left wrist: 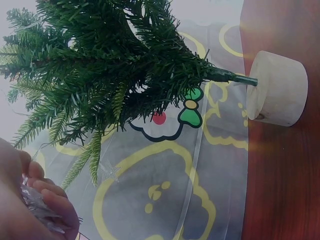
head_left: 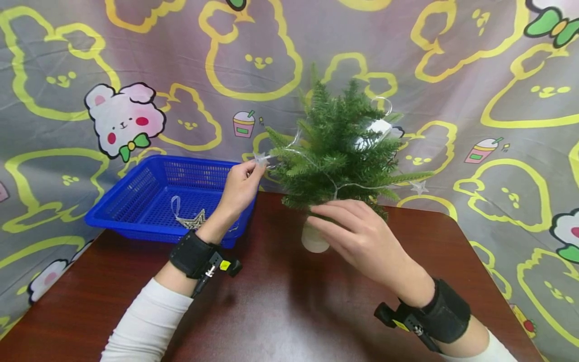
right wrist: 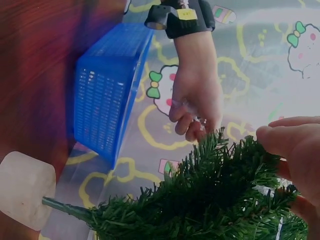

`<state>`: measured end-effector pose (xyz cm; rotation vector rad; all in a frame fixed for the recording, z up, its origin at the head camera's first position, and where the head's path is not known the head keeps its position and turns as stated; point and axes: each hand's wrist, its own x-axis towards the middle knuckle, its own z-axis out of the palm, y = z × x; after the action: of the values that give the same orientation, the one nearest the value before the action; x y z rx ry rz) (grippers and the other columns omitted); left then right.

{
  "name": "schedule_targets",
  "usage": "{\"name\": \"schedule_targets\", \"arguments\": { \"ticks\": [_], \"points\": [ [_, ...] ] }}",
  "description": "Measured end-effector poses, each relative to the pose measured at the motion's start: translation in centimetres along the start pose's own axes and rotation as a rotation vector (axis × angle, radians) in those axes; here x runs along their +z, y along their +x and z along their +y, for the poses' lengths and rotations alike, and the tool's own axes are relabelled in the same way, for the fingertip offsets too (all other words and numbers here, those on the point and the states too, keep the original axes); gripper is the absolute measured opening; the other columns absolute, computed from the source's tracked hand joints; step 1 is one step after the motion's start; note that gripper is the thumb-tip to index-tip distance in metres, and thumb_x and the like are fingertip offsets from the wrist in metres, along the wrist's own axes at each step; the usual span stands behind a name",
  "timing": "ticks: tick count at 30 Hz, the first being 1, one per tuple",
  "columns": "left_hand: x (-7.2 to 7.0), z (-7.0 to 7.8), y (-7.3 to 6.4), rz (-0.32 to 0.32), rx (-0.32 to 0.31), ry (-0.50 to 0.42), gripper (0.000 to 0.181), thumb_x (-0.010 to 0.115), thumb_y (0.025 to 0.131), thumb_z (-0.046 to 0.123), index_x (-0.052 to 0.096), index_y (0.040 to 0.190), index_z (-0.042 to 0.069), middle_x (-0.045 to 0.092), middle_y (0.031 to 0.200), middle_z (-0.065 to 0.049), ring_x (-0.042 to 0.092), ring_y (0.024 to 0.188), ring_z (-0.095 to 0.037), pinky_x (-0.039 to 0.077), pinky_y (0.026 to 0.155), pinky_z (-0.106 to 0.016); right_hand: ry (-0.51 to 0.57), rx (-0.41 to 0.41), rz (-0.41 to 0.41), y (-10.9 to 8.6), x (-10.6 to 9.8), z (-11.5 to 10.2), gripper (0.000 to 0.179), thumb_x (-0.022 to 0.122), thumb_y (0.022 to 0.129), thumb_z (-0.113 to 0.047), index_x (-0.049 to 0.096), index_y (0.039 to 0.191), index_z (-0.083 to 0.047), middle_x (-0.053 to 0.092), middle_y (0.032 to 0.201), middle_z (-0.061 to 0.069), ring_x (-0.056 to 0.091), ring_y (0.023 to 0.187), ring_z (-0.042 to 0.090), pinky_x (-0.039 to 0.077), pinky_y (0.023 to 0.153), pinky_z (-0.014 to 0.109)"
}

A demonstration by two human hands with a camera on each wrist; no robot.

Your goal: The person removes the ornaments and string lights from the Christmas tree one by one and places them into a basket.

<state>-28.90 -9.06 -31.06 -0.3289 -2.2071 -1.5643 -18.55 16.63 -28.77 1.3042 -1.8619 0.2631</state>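
Well, the small tree (head_left: 334, 136) stands just beside both hands (head_left: 244, 183) (head_left: 362, 234)

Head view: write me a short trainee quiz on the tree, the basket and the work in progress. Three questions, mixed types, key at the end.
1. Which grip pinches the clear ornament beside the tree: a) right, or b) left?
2. True or false: a star is in the basket.
3. Fill in: the tree stands on a pale, ____ base.

Key: 1: b, the left grip. 2: true. 3: round.
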Motion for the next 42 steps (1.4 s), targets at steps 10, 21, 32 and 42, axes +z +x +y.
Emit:
{"name": "schedule_targets", "arguments": {
  "ticks": [10, 21, 32, 42],
  "points": [
    [0.0, 0.0, -0.1, -0.066, 0.026, -0.026, 0.032, 0.045, 0.105, 0.017, 0.066, 0.088, -0.001, 0.058, 0.069, -0.002, 0.048, 0.054, -0.009, 0.04, 0.049, -0.022, 0.01, -0.005, 0.034, -0.5, -0.1, 0.2, 0.023, 0.053, 0.102, -0.012, 0.074, 0.111, -0.009, 0.072, 0.113, 0.009, 0.068, 0.097, 0.023, 0.054, 0.084, 0.037],
    [-0.3, 0.5, -0.3, -0.062, 0.034, 0.099, 0.03, 0.043, 0.102, 0.013, 0.072, 0.107, 0.006, 0.053, 0.077, -0.007, 0.04, 0.057, -0.013, 0.035, 0.055, -0.028, 0.028, -0.048, 0.107, -1.3, -1.1, 0.7, 0.02, 0.055, 0.099, -0.008, 0.075, 0.101, -0.004, 0.073, 0.107, 0.013, 0.068, 0.09, 0.026, 0.052, 0.078, 0.038],
    [-0.5, 0.6, -0.7, -0.054, 0.216, 0.168, 0.024, 0.067, 0.094, 0.028, 0.079, 0.095, 0.007, 0.063, 0.076, -0.008, 0.046, 0.06, -0.018, 0.036, 0.057, -0.026, 0.041, -0.032, 0.156, -2.4, -2.0, 1.1, 0.022, 0.056, 0.099, -0.01, 0.076, 0.094, -0.004, 0.073, 0.102, 0.014, 0.068, 0.088, 0.029, 0.05, 0.08, 0.038],
    [-0.6, 0.7, -0.9, -0.094, 0.305, -0.059, 0.015, 0.068, 0.094, 0.016, 0.076, 0.085, 0.006, 0.058, 0.07, -0.007, 0.043, 0.058, -0.011, 0.033, 0.054, -0.023, 0.031, -0.003, 0.213, -3.5, -2.4, 1.3, 0.024, 0.057, 0.099, -0.011, 0.076, 0.086, -0.002, 0.074, 0.096, 0.014, 0.068, 0.087, 0.029, 0.05, 0.088, 0.039]
  ]
}}
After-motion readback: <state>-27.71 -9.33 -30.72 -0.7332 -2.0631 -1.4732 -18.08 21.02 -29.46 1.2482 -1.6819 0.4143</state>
